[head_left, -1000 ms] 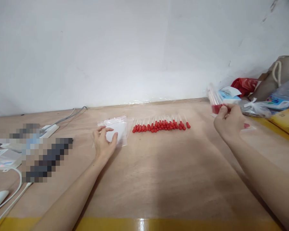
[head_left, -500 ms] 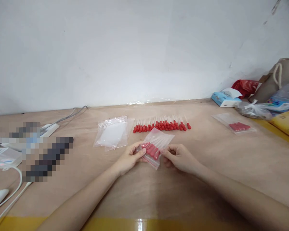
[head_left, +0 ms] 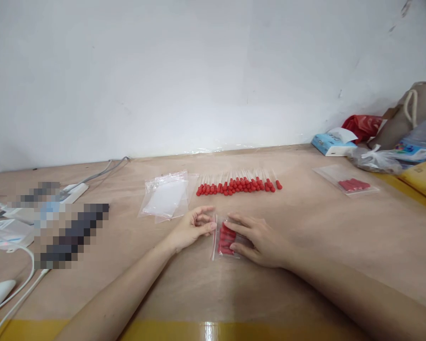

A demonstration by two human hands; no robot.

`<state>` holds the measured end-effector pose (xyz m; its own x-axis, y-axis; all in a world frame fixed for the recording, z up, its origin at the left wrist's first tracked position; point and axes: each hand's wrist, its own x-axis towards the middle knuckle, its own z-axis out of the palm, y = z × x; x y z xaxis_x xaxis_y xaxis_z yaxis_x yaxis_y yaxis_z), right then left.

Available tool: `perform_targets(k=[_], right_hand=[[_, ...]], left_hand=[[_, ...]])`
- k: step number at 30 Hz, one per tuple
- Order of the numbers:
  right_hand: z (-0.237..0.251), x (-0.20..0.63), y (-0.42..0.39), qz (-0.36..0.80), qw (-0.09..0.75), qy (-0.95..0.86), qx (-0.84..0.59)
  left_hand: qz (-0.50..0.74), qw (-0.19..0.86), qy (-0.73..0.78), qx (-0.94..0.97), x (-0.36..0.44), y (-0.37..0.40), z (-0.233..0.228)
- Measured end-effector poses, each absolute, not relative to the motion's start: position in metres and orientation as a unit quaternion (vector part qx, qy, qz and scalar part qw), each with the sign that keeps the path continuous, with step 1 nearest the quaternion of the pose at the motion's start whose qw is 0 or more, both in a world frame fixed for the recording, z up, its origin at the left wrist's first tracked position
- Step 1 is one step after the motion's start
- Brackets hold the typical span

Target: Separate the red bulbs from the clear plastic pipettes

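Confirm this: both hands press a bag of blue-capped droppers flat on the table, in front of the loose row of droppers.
Not quite. The head view shows the caps in the bag are red, not blue. The left hand and right hand do press it flat on the table, before the row.

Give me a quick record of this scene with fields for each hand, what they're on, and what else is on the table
left hand: fingertips at the left edge of the filled bag
right hand: lying flat on the filled bag, pressing it to the table
filled bag: clear zip bag of red-capped pieces, flat on the table
loose row: red-capped droppers lined up behind the hands
empty bags: clear stack, left of the row
second filled bag: far right, apart from the hands
right edge: tissue box, sacks
left edge: cables
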<state>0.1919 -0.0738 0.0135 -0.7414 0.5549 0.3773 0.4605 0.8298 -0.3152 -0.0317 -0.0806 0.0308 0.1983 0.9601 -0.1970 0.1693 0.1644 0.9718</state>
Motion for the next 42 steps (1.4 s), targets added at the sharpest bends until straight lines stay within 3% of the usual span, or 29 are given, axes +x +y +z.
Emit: perform_targets(k=[5, 11, 17, 27, 36, 42], right_hand=[[0.006, 0.194, -0.071, 0.124, 0.237, -0.909, -0.318], [0.004, 0.194, -0.070, 0.138, 0.255, -0.905, -0.311], [0.010, 0.184, -0.076, 0.127, 0.361, -0.884, -0.270], [0.033, 0.159, -0.045, -0.043, 0.265, -0.958, -0.102], [0.021, 0.155, -0.036, -0.046, 0.340, -0.931, -0.126], [0.011, 0.154, -0.033, -0.080, 0.359, -0.921, -0.128]], left_hand=[[0.296, 0.549, 0.581, 0.523, -0.030, -0.093, 0.036], [0.318, 0.611, 0.550, 0.472, -0.026, -0.095, 0.036], [0.332, 0.624, 0.526, 0.473, -0.032, -0.090, 0.031], [0.337, 0.623, 0.509, 0.490, -0.029, -0.090, 0.025], [0.391, 0.696, 0.473, 0.373, -0.027, -0.085, 0.024], [0.430, 0.682, 0.479, 0.348, -0.020, -0.085, 0.023]])
